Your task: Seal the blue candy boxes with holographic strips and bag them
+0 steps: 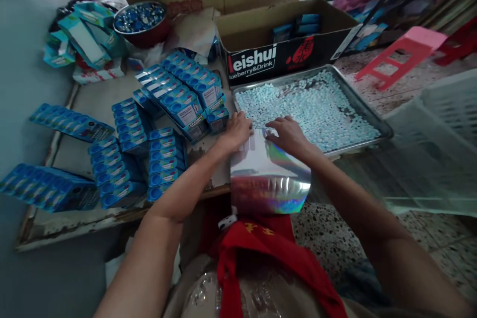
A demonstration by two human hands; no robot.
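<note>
A shiny holographic foil sheet (274, 176) lies at the table's front edge, its near part curving down over the edge toward the red apron. My left hand (238, 131) is closed at the sheet's far left corner, fingers bent down on it. At the far right corner my right hand (292, 136) grips the sheet, with its thumb and forefinger slightly apart on the foil. Just beyond both hands sits a metal tray (372, 109) spread with small pale blue pieces. Left of my left hand stand stacked rows of small blue boxes (182, 102).
More blue box rows (166, 164) cover the table's left side. A bowl of blue-wrapped pieces (141, 22) and open cartons (84, 39) stand behind. A cardboard box (276, 54) borders the tray. To the right are a plastic crate (443, 129) and a red stool (402, 54).
</note>
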